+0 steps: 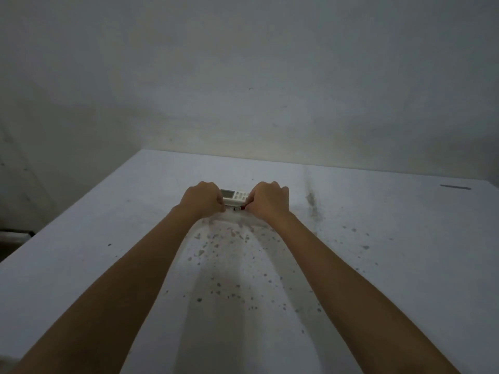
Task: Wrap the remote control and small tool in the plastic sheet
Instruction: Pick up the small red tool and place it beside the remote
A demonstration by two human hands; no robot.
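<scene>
A white remote control (234,196) with a small screen and buttons lies crosswise on the table, its ends hidden by my hands. Just in front of it a small tool (239,208) with a red and silver part peeks out. A clear plastic sheet (229,220) lies under them and reaches toward me, faint against the table. My left hand (202,198) is closed at the remote's left end. My right hand (268,200) is closed at the right end, fingers pinching by the tool. Whether the fingers hold the sheet's edge or the objects I cannot tell.
The white table (378,238) is speckled with dark stains, densest between my forearms. A dark smear (311,198) runs right of my right hand. A dark strip (455,187) lies at the far right edge. A bare wall stands behind; the table's left edge drops off.
</scene>
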